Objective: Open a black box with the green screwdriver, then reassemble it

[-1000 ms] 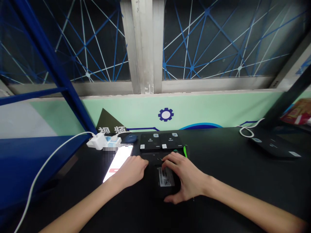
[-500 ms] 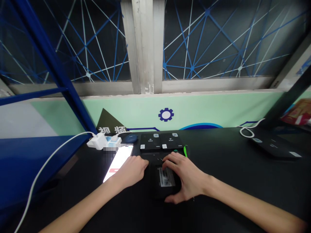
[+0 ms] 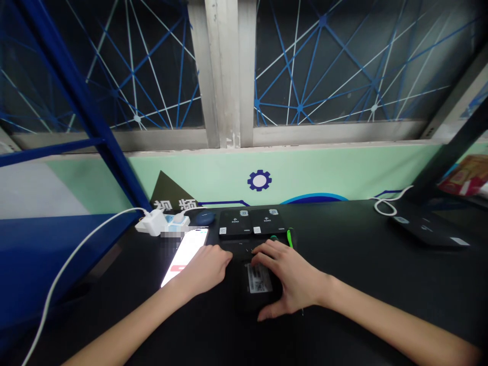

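A dark, box-like device (image 3: 244,292) with rounded edges lies on the black table, a silver label (image 3: 260,278) with a QR code facing up. Around its right side curves my right hand (image 3: 284,274), fingers at the far edge and thumb at the near edge, gripping it. My left hand (image 3: 211,263) is curled closed on the table to the left of the device, back of the hand up; whatever its fingers may hold is hidden. Under that wrist, partly covered, is a phone (image 3: 190,246) with a bright white screen. A few tiny metal bits (image 3: 248,250) lie just beyond the device.
Two flat black boxes (image 3: 234,223) stand side by side at the back. A bright green tool-like piece (image 3: 290,237) is beside my right hand. A white charger (image 3: 152,222) with cable and a dark blue mouse-like object (image 3: 205,218) are back left. Another black device (image 3: 430,231) is far right.
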A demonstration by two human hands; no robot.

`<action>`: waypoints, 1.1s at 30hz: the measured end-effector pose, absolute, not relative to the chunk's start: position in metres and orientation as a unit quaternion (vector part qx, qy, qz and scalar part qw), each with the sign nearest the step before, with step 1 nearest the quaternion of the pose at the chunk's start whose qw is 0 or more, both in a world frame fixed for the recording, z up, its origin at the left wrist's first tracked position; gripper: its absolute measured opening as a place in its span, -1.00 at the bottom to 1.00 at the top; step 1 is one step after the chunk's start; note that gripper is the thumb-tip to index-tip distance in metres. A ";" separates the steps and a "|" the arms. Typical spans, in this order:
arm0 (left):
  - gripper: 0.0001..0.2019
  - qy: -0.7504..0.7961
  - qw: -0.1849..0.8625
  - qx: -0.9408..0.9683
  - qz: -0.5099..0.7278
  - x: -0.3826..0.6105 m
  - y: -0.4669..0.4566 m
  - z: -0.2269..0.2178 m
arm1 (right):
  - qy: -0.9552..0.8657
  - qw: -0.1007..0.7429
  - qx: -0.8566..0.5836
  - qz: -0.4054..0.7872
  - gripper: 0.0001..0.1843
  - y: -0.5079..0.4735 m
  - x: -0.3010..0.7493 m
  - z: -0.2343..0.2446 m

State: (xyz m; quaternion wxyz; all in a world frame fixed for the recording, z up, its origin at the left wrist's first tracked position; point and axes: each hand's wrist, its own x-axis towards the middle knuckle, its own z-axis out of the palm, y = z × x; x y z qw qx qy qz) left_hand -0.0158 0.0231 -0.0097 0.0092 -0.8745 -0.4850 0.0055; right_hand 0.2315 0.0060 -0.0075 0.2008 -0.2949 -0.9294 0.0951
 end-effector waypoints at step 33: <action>-0.72 -0.522 -0.007 -0.853 0.004 -0.012 0.021 -0.008 | -0.932 0.164 -0.299 0.123 -0.05 -0.001 0.231 0.003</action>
